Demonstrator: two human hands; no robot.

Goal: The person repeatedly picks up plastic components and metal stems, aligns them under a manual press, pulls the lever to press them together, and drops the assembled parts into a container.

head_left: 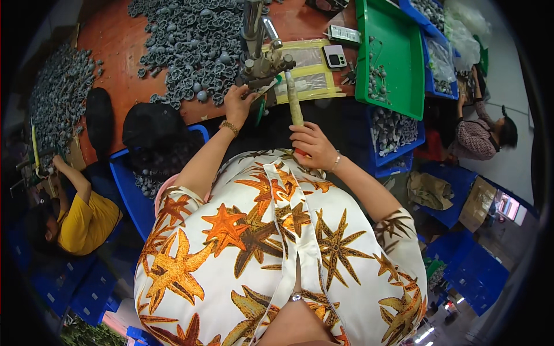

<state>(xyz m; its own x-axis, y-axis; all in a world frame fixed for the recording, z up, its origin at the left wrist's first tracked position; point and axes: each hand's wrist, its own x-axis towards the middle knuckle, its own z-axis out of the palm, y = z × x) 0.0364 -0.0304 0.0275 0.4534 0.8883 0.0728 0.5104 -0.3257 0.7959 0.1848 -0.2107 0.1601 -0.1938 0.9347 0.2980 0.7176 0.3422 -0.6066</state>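
Observation:
A metal hand press [259, 60] stands at the table edge in front of me. My right hand [311, 144] is closed around the lower end of its long lever handle [294, 101], which is wrapped in yellowish tape; a bit of red shows under the fingers. Close to the lower part of the press, my left hand [239, 106] pinches something small that I cannot make out. A thin pale piece [268, 86] shows just beyond those fingertips. Behind the press lies a large heap of small grey round parts [193, 49] on the reddish table [109, 29].
Right of the press are a phone [334, 56], keys [350, 74] and a green tray [404, 69] with a few parts. Blue bins [398, 135] of parts stand beside it. A co-worker in yellow [92, 222] sits at left, another person [476, 135] at far right.

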